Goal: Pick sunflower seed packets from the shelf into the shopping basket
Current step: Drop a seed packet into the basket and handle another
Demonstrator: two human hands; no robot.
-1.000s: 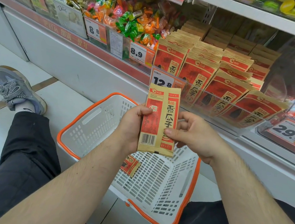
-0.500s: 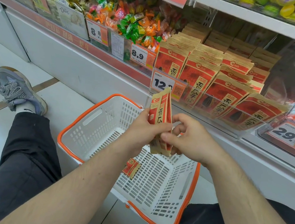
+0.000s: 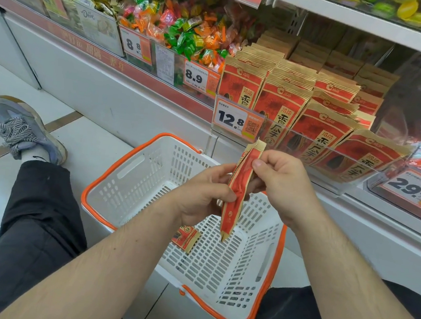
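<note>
Both hands pinch one packet [image 3: 237,192] over the basket [image 3: 138,153]: left hand [image 3: 201,196] at its middle, right hand [image 3: 281,183] near the top. A second ago its printed back faced up; now it is turned edge-on, pointing down, so a drop looks close. One packet [image 3: 184,237] lies at the basket's seven o'clock; shelf [image 3: 332,154] stock waits at one o'clock.

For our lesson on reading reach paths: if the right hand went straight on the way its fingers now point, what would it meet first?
The right hand points leftward, pinching the seed packet. Past the packet it would likely meet the left hand gripping the packet's other side, though depth is unclear.
</note>
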